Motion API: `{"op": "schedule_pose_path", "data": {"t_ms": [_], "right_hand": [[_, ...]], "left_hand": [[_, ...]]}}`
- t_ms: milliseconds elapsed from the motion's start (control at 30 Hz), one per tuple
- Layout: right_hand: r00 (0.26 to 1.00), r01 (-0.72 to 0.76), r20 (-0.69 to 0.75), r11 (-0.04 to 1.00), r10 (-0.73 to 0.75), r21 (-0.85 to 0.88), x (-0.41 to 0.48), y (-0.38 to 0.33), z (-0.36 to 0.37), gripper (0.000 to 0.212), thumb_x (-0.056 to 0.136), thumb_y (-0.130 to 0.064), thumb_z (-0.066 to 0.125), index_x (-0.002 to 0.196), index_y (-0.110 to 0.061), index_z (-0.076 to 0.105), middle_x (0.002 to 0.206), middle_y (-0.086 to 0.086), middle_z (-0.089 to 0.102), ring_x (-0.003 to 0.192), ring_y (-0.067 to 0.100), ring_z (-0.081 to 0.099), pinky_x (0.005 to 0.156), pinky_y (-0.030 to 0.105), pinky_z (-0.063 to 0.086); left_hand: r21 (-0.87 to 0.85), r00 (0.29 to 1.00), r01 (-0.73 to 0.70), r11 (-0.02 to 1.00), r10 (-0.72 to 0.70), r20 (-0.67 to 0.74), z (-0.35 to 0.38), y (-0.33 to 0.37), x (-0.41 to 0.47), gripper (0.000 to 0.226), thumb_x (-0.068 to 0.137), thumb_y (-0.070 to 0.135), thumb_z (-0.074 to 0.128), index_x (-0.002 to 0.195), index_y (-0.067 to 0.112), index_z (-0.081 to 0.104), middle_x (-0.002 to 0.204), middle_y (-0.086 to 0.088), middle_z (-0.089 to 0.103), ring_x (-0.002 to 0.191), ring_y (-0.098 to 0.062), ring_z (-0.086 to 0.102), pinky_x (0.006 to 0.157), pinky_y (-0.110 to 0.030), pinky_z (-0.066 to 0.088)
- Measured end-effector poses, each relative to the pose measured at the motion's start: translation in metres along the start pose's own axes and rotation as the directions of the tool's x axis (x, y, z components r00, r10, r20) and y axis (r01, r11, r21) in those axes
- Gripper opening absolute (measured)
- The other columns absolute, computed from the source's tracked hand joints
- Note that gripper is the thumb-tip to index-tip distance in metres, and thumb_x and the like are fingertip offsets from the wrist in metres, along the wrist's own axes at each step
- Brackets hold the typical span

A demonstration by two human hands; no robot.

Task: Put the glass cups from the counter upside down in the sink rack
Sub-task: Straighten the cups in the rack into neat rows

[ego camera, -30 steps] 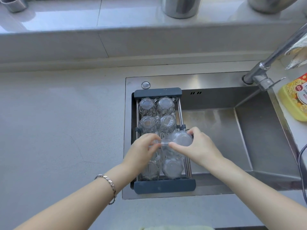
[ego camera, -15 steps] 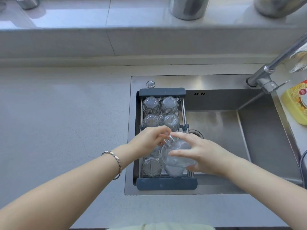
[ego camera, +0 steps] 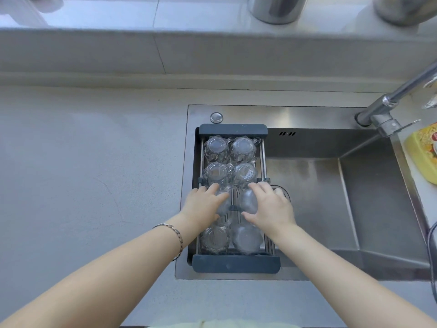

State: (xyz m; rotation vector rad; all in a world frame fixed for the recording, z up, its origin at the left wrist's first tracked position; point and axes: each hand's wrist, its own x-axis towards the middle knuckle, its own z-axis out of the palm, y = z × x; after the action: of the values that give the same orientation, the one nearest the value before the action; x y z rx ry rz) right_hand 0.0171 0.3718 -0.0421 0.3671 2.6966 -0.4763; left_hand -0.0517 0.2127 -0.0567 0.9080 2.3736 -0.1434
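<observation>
Hands work side by side over the sink rack [ego camera: 233, 263], each lying palm-down on one cup of the third row, most likely to seat the pair base-up between the rails so water can drain out. The left hand [ego camera: 203, 205] curls loosely over the left cup [ego camera: 223, 204], fingers spread across its base; the right hand [ego camera: 269, 209] cups the right cup [ego camera: 248, 201] the same way, thumb toward the person. Whether either grip is firm or merely resting cannot be told. Beyond the fingertips stand four inverted glass cups [ego camera: 243, 174], clear and faceted, one with a label on its base; nearer the wrists sit two more [ego camera: 246, 236]. No cups show on the counter [ego camera: 94, 174] left of the left hand.
</observation>
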Motion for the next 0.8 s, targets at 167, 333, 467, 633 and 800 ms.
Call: {"op": "schedule_pose_path", "data": {"t_ms": [167,333,467,633,800], "right_hand": [[0.994,-0.001,0.107,0.998,-0.005,0.055,0.008,-0.006,0.029,0.075,0.081,-0.037,0.066,0.143,-0.022,0.026,0.145,0.002,0.033,0.124,0.031,0.040,0.103,0.037,0.036],[0.988,-0.144,0.018,0.858,0.156,0.493,-0.004,0.001,0.039,0.081,0.075,-0.020,0.074,0.141,-0.018,0.028,0.145,0.006,0.027,0.125,0.024,0.045,0.104,0.035,0.041],[0.963,-0.243,0.039,0.797,0.267,0.553,0.002,-0.001,0.043,0.078,0.074,-0.020,0.076,0.140,-0.019,0.034,0.134,0.010,0.040,0.117,0.027,0.051,0.099,0.034,0.040],[0.964,-0.210,-0.011,0.791,0.264,0.574,-0.002,-0.008,0.050,0.078,0.075,-0.017,0.075,0.140,-0.015,0.032,0.141,0.008,0.037,0.129,0.024,0.042,0.106,0.033,0.035],[0.979,-0.194,0.160,0.812,0.126,0.550,0.000,0.012,0.026,0.088,0.078,-0.034,0.070,0.146,-0.021,0.017,0.152,0.002,0.030,0.132,0.022,0.042,0.109,0.044,0.037]], "left_hand": [[0.031,0.998,-0.064,0.997,0.064,0.006,0.000,-0.009,0.004,0.067,0.087,0.010,0.061,0.142,0.026,0.027,0.145,-0.008,0.032,0.115,-0.033,0.048,0.088,-0.040,0.049],[0.055,0.991,-0.133,0.990,0.133,-0.001,0.002,-0.017,0.005,0.068,0.086,0.002,0.059,0.142,0.024,0.026,0.146,-0.010,0.031,0.112,-0.034,0.048,0.085,-0.042,0.052],[0.062,0.986,-0.165,0.984,0.167,-0.019,0.002,-0.020,0.004,0.070,0.084,-0.007,0.057,0.140,0.022,0.028,0.145,-0.011,0.031,0.110,-0.034,0.047,0.084,-0.045,0.053],[0.041,0.987,-0.157,0.987,0.158,-0.036,0.004,-0.019,0.002,0.070,0.085,-0.004,0.056,0.141,0.027,0.027,0.150,-0.009,0.025,0.118,-0.033,0.045,0.083,-0.041,0.052],[0.007,0.992,-0.111,0.994,0.112,-0.057,0.005,-0.012,-0.012,0.077,0.084,-0.009,0.049,0.146,0.025,0.020,0.158,-0.008,0.014,0.141,-0.031,0.024,0.110,-0.041,0.033]]}}
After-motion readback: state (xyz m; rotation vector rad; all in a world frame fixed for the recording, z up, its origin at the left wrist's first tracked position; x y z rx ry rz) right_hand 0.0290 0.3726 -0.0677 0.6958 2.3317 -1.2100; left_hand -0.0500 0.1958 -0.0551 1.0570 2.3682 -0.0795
